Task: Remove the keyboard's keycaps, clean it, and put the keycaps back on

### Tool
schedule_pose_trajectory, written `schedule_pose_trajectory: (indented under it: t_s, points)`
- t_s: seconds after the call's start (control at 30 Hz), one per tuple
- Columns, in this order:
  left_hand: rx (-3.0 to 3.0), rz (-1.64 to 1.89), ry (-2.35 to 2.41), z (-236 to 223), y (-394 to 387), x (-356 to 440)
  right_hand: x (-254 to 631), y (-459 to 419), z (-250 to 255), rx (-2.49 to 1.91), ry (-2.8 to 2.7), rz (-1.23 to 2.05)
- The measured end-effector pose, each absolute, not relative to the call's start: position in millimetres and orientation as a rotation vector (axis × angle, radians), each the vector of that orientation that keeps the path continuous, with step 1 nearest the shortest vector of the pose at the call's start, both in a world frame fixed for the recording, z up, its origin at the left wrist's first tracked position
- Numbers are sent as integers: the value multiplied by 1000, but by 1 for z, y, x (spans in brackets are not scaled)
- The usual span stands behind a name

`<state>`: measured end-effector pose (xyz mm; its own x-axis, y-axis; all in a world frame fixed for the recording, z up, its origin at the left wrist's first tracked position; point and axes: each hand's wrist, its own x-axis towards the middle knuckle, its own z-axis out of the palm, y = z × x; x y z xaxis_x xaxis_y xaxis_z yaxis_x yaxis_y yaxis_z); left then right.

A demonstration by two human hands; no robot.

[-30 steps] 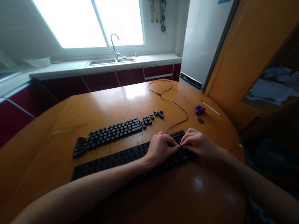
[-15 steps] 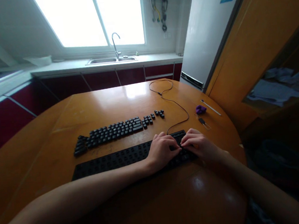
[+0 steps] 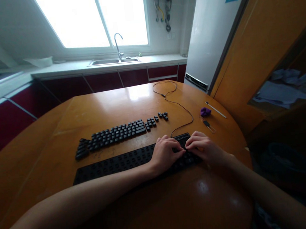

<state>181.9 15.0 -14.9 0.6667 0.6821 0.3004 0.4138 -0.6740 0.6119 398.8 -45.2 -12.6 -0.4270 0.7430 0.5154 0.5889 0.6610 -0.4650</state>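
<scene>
Daylight from a wide window (image 3: 123,15) shines on the brown wooden bench (image 3: 100,107) in this kitchen. On its near half lies a black keyboard (image 3: 114,164), slanted a little, its right end farther from me. Most of its left part shows bare, with dark key sockets in rows. My left hand (image 3: 165,152) rests over its right part, fingers curled and thumb brought in close to the fingertips. My right hand (image 3: 205,147) comes in from the other side with thumb and fingers pinched together, its tips just beside those of the left. Whether either pinch has hold of anything, I cannot tell; the spot is small and dark. Just beyond the keyboard, loose black keys (image 3: 118,134) lie in rows, with smaller groups at their right end. A thin cable (image 3: 185,108) runs from the keyboard's back edge to a loop at the far side. To the right lie a wire-ended tool (image 3: 206,124), a crumpled purple cloth (image 3: 205,112) and a thin pale stick (image 3: 216,110). Farther off stand a sink (image 3: 105,62) and a fridge (image 3: 204,32).
</scene>
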Motion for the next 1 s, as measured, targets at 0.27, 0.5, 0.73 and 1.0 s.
schedule_pose_trajectory:
  t_s: [0.27, 0.5, 0.73, 1.0]
  points:
    - [2523, 677, 829, -15, 14, 181, 400, -44, -14, -1047, -2204, 237]
    - [2789, 641, 674, -3, 7, 177, 398, -49, -3, -1208, -2307, 231]
    - [2825, 547, 667, 1, 6, 178, 398, -47, 2, -1229, -2335, 266]
    - [2766, 498, 660, 12, 3, 165, 392, 37, -3, -1321, -2089, 172]
